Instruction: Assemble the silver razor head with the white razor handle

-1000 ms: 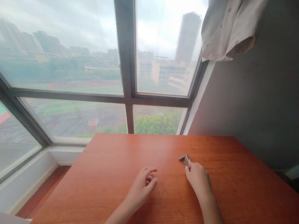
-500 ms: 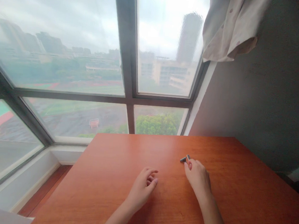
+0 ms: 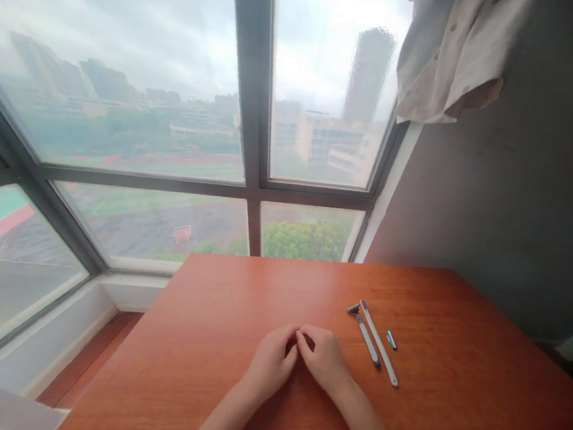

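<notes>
My left hand [image 3: 269,362] and my right hand [image 3: 323,359] rest together on the reddish wooden table [image 3: 450,403], fingertips meeting at the middle. The fingers of both are curled and pinched together; whether something tiny sits between them is hidden. To the right of my right hand lie a grey razor [image 3: 365,332] with its head at the far end, a long thin grey stick [image 3: 380,344] beside it, and a small teal piece [image 3: 391,339]. Neither hand touches these.
A large window [image 3: 250,172] with a dark frame stands behind the table's far edge, and a low sill runs to the left. A grey wall [image 3: 519,195] borders the right. A pale shirt [image 3: 451,55] hangs at the upper right.
My right hand left the razor and slid left to meet my left hand. The razor, the stick and the teal piece now lie uncovered on the table.
</notes>
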Demonstrator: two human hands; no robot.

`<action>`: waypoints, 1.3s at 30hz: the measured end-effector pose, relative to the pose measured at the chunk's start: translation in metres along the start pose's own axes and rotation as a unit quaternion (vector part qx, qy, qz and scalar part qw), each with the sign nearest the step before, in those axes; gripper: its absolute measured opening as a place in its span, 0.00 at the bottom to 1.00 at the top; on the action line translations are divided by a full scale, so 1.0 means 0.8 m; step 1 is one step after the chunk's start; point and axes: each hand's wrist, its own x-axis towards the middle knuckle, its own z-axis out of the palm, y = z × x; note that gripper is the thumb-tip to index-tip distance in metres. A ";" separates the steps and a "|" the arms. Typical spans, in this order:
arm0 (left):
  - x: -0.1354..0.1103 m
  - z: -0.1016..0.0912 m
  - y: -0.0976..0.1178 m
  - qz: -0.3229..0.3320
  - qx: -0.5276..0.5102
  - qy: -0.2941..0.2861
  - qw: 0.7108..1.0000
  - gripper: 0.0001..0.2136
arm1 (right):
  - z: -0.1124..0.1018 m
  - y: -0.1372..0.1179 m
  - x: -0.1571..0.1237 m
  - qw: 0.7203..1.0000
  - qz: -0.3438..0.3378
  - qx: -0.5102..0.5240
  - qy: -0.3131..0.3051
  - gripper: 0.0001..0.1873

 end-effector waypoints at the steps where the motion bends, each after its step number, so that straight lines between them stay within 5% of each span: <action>1: 0.000 0.000 0.001 0.003 0.008 -0.003 1.000 0.16 | -0.002 0.001 0.000 1.000 -0.002 0.000 -0.007 0.16; 39: -0.002 -0.002 0.005 0.020 0.051 -0.012 0.998 0.12 | -0.018 0.005 0.001 0.990 -0.012 -0.126 -0.055 0.16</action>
